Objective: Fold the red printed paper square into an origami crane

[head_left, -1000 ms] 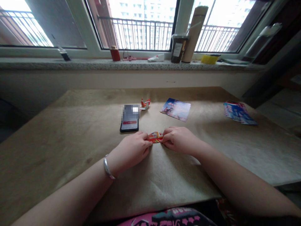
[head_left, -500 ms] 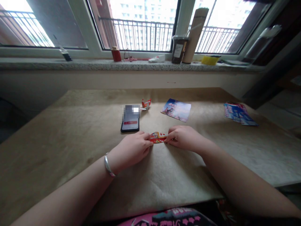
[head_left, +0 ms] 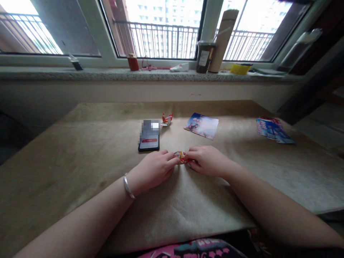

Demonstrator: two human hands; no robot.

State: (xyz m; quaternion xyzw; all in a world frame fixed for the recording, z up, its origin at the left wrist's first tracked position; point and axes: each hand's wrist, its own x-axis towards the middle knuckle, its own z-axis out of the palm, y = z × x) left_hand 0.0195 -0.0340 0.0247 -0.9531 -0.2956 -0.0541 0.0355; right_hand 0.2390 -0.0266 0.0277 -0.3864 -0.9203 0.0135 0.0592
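Note:
A small folded piece of red and yellow printed paper (head_left: 181,156) lies on the brown paper-covered table (head_left: 80,154), pinched between both hands. My left hand (head_left: 154,169), with a silver bracelet on the wrist, presses its fingertips on the paper's left end. On the right end, my right hand (head_left: 208,160) is curled with the fingers closed. Most of the paper is hidden under the fingers.
A black phone (head_left: 149,135) lies just beyond my hands, with a small folded red paper figure (head_left: 167,119) behind it. A printed card (head_left: 201,125) and more printed sheets (head_left: 271,129) lie to the right. Jars, a tube and tape stand on the window sill (head_left: 107,74).
My hands have drawn together over the folded paper, so less of it shows than before. The left hand has slid slightly to the right.

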